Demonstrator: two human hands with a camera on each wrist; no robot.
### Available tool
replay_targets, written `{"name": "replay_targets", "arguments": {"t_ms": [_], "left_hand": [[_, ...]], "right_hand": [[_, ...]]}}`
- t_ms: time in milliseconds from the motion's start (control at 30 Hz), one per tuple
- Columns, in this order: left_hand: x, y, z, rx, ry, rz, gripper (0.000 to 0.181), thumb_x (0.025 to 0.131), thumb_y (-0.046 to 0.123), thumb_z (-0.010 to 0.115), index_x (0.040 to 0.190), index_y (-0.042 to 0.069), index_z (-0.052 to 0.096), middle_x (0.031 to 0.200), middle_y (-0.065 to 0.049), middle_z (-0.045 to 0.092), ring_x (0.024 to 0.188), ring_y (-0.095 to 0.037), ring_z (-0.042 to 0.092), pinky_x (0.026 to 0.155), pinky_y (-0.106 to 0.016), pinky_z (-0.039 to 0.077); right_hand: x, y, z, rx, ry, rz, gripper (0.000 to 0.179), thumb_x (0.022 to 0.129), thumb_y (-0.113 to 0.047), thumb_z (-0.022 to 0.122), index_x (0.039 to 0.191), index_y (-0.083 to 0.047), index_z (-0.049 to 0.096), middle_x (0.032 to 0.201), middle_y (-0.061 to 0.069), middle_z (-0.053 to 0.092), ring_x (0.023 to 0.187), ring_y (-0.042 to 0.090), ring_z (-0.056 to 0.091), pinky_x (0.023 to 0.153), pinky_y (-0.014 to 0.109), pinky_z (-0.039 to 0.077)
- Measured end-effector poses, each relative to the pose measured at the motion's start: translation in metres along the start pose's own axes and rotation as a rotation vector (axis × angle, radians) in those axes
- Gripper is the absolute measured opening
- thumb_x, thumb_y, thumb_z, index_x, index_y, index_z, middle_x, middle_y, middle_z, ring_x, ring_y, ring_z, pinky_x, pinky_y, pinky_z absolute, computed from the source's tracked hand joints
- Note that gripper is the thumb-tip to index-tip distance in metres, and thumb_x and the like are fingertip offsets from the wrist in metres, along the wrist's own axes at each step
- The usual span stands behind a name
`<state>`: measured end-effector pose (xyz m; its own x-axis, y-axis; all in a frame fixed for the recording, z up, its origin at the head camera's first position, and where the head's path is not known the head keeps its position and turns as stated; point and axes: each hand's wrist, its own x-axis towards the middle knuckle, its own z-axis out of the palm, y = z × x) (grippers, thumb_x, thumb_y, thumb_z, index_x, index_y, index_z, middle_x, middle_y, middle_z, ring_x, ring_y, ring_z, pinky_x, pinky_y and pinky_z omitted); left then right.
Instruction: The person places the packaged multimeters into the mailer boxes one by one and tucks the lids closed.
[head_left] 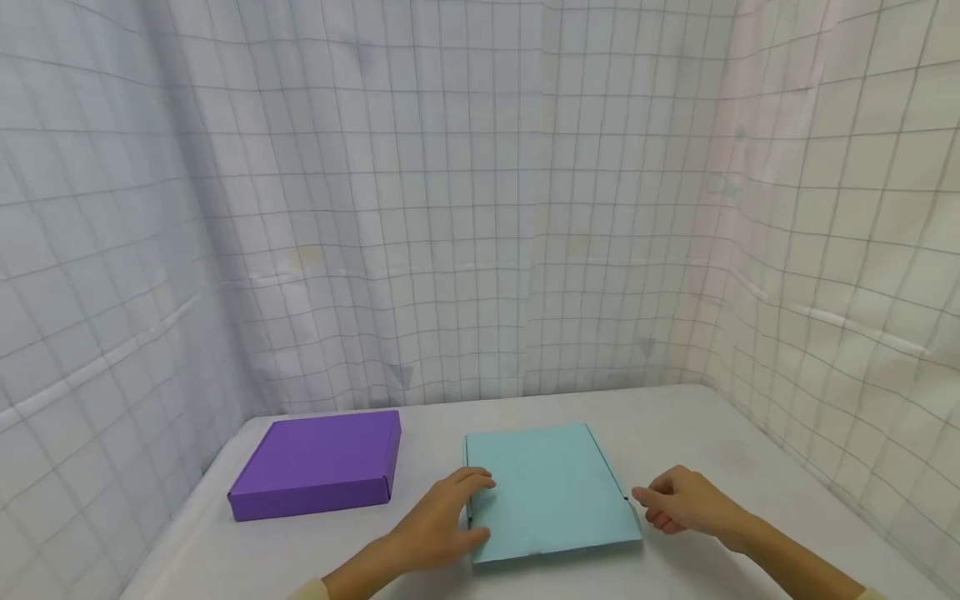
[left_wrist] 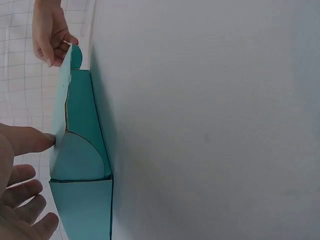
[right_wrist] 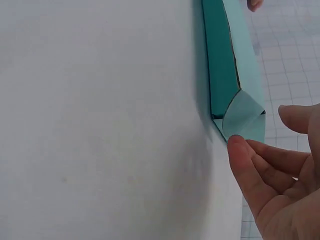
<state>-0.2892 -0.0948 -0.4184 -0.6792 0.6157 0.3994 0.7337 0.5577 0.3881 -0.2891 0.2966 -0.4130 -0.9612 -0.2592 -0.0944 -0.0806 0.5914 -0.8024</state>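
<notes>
A flat light-turquoise cardboard box (head_left: 551, 492) lies on the table between the hands. Its lid is down over the top, and rounded ears at the front corners show outside the darker front wall (left_wrist: 82, 107). The left hand (head_left: 442, 517) is at the box's left side, fingers spread; its thumb meets the lid near the front left corner. Beside the front right corner is the right hand (head_left: 678, 500), fingers loosely bent. In the right wrist view, one fingertip (right_wrist: 237, 142) of it overlaps the rounded ear (right_wrist: 242, 115) there, with nothing pinched between the fingers.
A closed purple box (head_left: 322, 462) sits on the table to the left of the turquoise one. White cloth (head_left: 720, 442) covers the table. Pale curtains (head_left: 465, 208) with a grid pattern hang behind and along both sides.
</notes>
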Motion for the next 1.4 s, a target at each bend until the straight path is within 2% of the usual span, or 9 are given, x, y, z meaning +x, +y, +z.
{"name": "replay_targets", "arguments": {"t_ms": [100, 233, 433, 600, 767, 833, 1000, 1167, 1400], "left_hand": [[0.003, -0.001, -0.004, 0.042, -0.067, 0.041, 0.048, 0.084, 0.026, 0.067, 0.127, 0.008, 0.054, 0.131, -0.001, 0.050, 0.121, -0.019, 0.045, 0.098, -0.040, 0.039], [0.003, -0.003, -0.005, 0.071, -0.138, 0.059, 0.045, 0.090, 0.033, 0.061, 0.127, 0.008, 0.056, 0.131, 0.001, 0.050, 0.123, -0.018, 0.044, 0.099, -0.040, 0.038], [0.003, -0.005, -0.005, 0.086, -0.136, 0.067, 0.045, 0.090, 0.036, 0.060, 0.126, 0.008, 0.058, 0.132, 0.001, 0.050, 0.123, -0.018, 0.044, 0.099, -0.040, 0.038], [0.004, -0.005, -0.007, 0.055, -0.135, 0.064, 0.044, 0.089, 0.033, 0.063, 0.124, 0.007, 0.060, 0.131, 0.000, 0.051, 0.123, -0.020, 0.044, 0.099, -0.040, 0.038], [0.007, -0.006, -0.008, 0.016, -0.126, 0.074, 0.044, 0.088, 0.031, 0.065, 0.123, 0.005, 0.060, 0.130, -0.002, 0.052, 0.122, -0.019, 0.045, 0.099, -0.038, 0.038], [0.007, -0.007, -0.008, 0.007, -0.133, 0.074, 0.044, 0.088, 0.032, 0.065, 0.123, 0.005, 0.060, 0.131, -0.002, 0.052, 0.123, -0.019, 0.044, 0.099, -0.038, 0.038], [0.009, -0.008, -0.009, -0.005, -0.163, 0.075, 0.046, 0.088, 0.036, 0.063, 0.123, 0.005, 0.061, 0.130, -0.001, 0.052, 0.121, -0.019, 0.045, 0.098, -0.038, 0.039], [0.009, -0.008, -0.008, -0.011, -0.179, 0.074, 0.047, 0.088, 0.038, 0.063, 0.122, 0.006, 0.061, 0.129, 0.000, 0.052, 0.120, -0.018, 0.046, 0.097, -0.037, 0.040], [0.009, -0.009, -0.008, -0.026, -0.176, 0.062, 0.046, 0.088, 0.037, 0.064, 0.121, 0.006, 0.062, 0.128, 0.002, 0.052, 0.119, -0.017, 0.046, 0.097, -0.037, 0.040]], "right_hand": [[-0.005, 0.002, 0.005, 0.091, -0.080, 0.032, 0.050, 0.086, -0.046, 0.061, 0.095, 0.003, 0.066, 0.085, 0.009, 0.064, 0.078, 0.023, 0.061, 0.067, 0.036, 0.054], [-0.008, 0.005, 0.010, 0.147, -0.145, 0.022, 0.045, 0.087, -0.041, 0.062, 0.097, 0.003, 0.067, 0.087, 0.010, 0.064, 0.079, 0.024, 0.061, 0.068, 0.037, 0.054], [0.000, 0.006, 0.016, 0.132, -0.125, 0.029, 0.050, 0.085, -0.042, 0.065, 0.104, 0.004, 0.066, 0.085, 0.009, 0.063, 0.078, 0.022, 0.060, 0.067, 0.036, 0.054], [0.005, 0.004, 0.018, 0.157, -0.147, 0.023, 0.044, 0.086, -0.037, 0.065, 0.103, 0.004, 0.066, 0.084, 0.010, 0.061, 0.076, 0.022, 0.061, 0.066, 0.036, 0.054], [0.003, -0.005, 0.015, 0.158, -0.165, 0.020, 0.035, 0.087, -0.031, 0.065, 0.094, 0.004, 0.067, 0.080, 0.011, 0.061, 0.072, 0.021, 0.061, 0.064, 0.035, 0.054], [0.002, -0.008, 0.014, 0.160, -0.169, 0.026, 0.032, 0.087, -0.030, 0.065, 0.082, 0.002, 0.065, 0.077, 0.009, 0.061, 0.069, 0.020, 0.060, 0.063, 0.034, 0.054], [0.000, -0.010, 0.015, 0.194, -0.188, 0.049, 0.039, 0.085, -0.031, 0.066, 0.060, -0.008, 0.048, 0.063, 0.002, 0.052, 0.063, 0.017, 0.058, 0.060, 0.033, 0.054], [-0.001, -0.008, 0.015, 0.216, -0.200, 0.059, 0.039, 0.085, -0.032, 0.066, 0.060, -0.008, 0.048, 0.059, 0.001, 0.049, 0.060, 0.016, 0.056, 0.058, 0.031, 0.053], [-0.001, -0.009, 0.014, 0.241, -0.234, 0.057, 0.040, 0.086, -0.031, 0.065, 0.060, -0.008, 0.046, 0.070, 0.006, 0.057, 0.062, 0.016, 0.057, 0.058, 0.031, 0.053]]}}
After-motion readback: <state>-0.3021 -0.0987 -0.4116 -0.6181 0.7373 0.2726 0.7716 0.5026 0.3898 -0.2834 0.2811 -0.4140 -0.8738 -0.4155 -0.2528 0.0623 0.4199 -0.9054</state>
